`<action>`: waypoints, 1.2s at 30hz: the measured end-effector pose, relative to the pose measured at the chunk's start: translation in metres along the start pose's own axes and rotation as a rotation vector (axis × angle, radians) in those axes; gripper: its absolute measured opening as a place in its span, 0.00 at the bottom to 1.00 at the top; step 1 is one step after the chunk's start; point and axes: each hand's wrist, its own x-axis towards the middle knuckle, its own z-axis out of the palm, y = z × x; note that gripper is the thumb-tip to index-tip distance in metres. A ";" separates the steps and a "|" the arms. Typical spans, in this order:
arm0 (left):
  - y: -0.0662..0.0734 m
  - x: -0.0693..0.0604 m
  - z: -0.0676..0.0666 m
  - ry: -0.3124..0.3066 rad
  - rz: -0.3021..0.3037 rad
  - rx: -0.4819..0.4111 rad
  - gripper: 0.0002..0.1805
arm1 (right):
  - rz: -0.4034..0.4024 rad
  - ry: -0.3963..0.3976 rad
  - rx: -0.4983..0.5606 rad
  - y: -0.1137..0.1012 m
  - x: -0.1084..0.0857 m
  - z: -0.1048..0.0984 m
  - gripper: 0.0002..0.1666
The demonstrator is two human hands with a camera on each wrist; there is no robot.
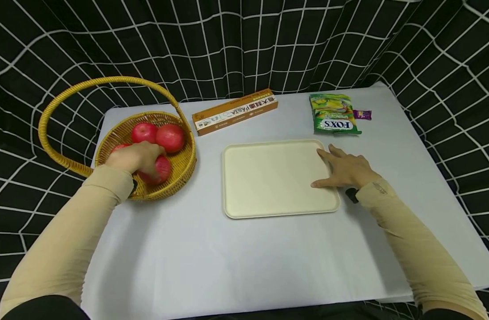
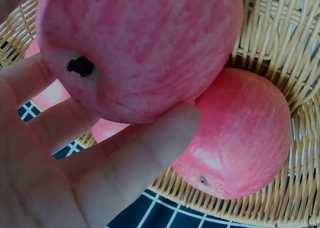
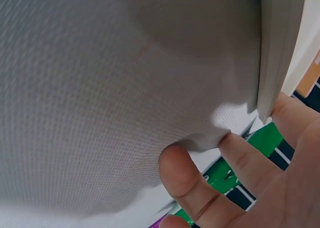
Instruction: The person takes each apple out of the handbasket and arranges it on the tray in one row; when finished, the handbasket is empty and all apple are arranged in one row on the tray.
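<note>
My left hand (image 1: pixel 134 158) reaches into a yellow wicker basket (image 1: pixel 185 175) at the left of the table and grips a red apple (image 1: pixel 162 170). In the left wrist view, fingers and thumb lie around that apple (image 2: pixel 150 42), whose dark stem faces the camera. Another apple (image 2: pixel 240 138) rests close beside it. More red apples (image 1: pixel 170 138) sit in the back of the basket, and one is partly hidden by the hand. My right hand (image 1: pixel 348 170), fingers spread, touches the right edge of a cream rectangular tray (image 1: pixel 276 178). Its fingertips also meet the white tabletop in the right wrist view.
A brown pasta box (image 1: pixel 235 111) lies behind the tray. A green Fox's candy bag (image 1: pixel 334 114) lies at the back right, with a small purple packet (image 1: pixel 362 115) beside it. The basket's tall handle (image 1: pixel 48 115) arches toward the left. Black gridded cloth (image 1: pixel 252 49) surrounds the table.
</note>
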 end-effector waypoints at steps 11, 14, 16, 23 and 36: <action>0.007 -0.007 -0.010 0.097 0.023 0.008 0.39 | 0.011 0.002 -0.008 0.006 -0.003 0.003 0.78; 0.009 -0.012 -0.013 0.119 0.026 0.000 0.42 | 0.007 -0.004 -0.016 0.006 -0.003 0.002 0.78; 0.010 -0.016 -0.014 0.131 0.027 -0.014 0.43 | 0.005 -0.008 -0.017 0.007 -0.003 0.002 0.78; 0.015 -0.034 -0.014 0.214 0.055 -0.031 0.48 | -0.006 -0.006 -0.012 0.007 0.002 0.002 0.79; 0.048 -0.070 -0.004 0.412 0.137 -0.102 0.45 | -0.025 0.003 0.007 0.004 0.006 0.003 0.79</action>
